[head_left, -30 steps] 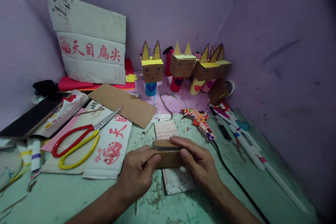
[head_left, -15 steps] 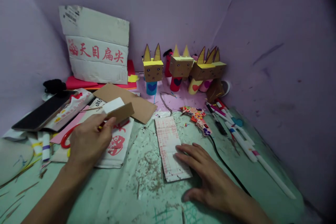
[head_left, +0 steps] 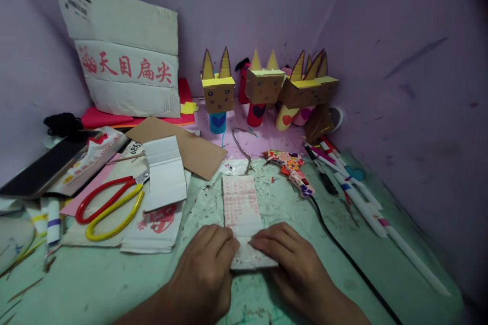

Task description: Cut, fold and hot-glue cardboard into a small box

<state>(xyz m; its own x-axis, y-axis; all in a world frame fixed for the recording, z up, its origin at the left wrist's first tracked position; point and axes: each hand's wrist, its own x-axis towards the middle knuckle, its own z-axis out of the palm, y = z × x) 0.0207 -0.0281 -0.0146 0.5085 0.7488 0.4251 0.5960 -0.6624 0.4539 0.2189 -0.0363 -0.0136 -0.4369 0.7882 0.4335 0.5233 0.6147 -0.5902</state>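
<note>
A narrow strip of white cardboard [head_left: 241, 203] with red print lies in front of me, its near end a little raised. My left hand [head_left: 208, 266] grips the strip's left edge near that end, fingers curled. On the opposite edge my right hand [head_left: 292, 264] is closed too, thumb hidden underneath. Left of the strip, a folded white cardboard piece [head_left: 165, 175] rests over the blades of scissors [head_left: 114, 208] with one red and one yellow handle. Right of the strip lies a flower-patterned glue gun [head_left: 290, 166] with a black cord.
Cardboard animal figures [head_left: 219, 99] with pointed ears stand along the back. A large printed cardboard sheet [head_left: 125, 61] leans on the wall at left. Brown cardboard [head_left: 198, 147] and a dark flat slab [head_left: 46, 165] lie at left. Markers and white tubes [head_left: 362, 210] line the right side.
My left hand has let go of the folded cardboard piece, leaving it over the scissors, and moved right onto the strip. My right hand has closed on the strip's near end.
</note>
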